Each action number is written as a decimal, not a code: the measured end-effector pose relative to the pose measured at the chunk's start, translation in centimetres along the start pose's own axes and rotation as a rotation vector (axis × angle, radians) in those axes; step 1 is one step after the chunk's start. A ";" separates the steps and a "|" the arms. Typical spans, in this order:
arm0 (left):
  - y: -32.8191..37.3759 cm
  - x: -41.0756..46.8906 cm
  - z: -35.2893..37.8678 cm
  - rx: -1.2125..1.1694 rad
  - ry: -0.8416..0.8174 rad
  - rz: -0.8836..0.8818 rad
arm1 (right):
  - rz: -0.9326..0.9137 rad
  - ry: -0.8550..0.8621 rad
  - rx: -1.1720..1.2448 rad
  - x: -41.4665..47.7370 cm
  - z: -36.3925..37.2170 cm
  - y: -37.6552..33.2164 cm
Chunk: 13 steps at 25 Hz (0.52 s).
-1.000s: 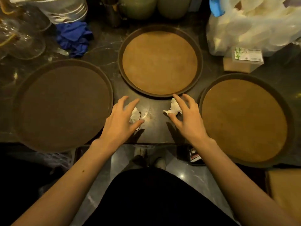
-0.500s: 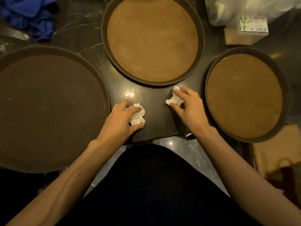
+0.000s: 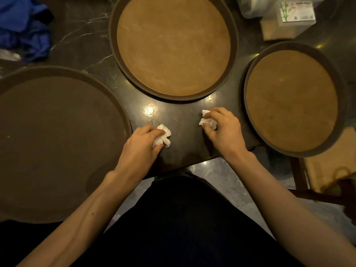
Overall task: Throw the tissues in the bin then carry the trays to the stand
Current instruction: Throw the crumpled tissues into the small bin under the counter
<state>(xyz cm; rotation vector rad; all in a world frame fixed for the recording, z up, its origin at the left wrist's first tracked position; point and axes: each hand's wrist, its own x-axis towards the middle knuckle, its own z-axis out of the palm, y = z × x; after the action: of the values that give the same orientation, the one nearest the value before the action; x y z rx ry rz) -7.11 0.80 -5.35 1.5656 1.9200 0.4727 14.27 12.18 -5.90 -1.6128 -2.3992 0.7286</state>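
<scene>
Closing on the tissues now: a second ago both hands were hovering open-fingered over the two wads; now the fingers are curling in and pinching paper. Left hand [image 3: 141, 146] is gripping the left tissue [image 3: 163, 135] between thumb and fingertips, the wad bulging out at the hand's 1 o'clock side and apparently still touching the dark marble counter [image 3: 183, 135]. Right hand [image 3: 224, 130] is clamping the right tissue [image 3: 207, 120], white showing at its 10 o'clock, mostly buried under the fingers. Both grips are narrow and holding paper; whether either wad is lifting clear of the counter cannot be told from here

The view is also sitting closer and lower over the counter than a second ago, so the person is probably leaning in

Trays are lying untouched: the large dark tray [image 3: 123, 105] at 9 o'clock of the hands, overhanging the counter edge; the middle tray [image 3: 234, 45] at 12 o'clock; the right tray [image 3: 248, 78] at 3 o'clock, its near rim also overhanging. Blue cloth [image 3: 23, 27] is sitting at far 10 o'clock, a small box [image 3: 296, 10] at 1 o'clock

Meaning: the pick-up step is looking secured, with the bin trip coming next. No bin is showing in view, so the person is likely needing to turn away to find it. All tray carrying is still pending
</scene>
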 end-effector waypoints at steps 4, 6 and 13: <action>1.2 0.0 0.1 -0.017 0.016 0.046 | -0.021 0.134 0.094 -1.4 -0.2 -0.2; 2.4 0.0 0.4 -0.023 0.025 0.093 | -0.002 0.201 0.182 -2.8 -1.0 0.5; 9.4 -1.3 2.9 -0.027 0.040 0.268 | 0.111 0.434 0.316 -11.2 -4.4 4.7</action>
<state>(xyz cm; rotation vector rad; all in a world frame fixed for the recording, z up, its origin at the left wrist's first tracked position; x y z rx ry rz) 1.99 1.48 -1.42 1.8173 1.7316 0.6440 24.40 4.77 -2.78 -1.5848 -1.8075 0.6532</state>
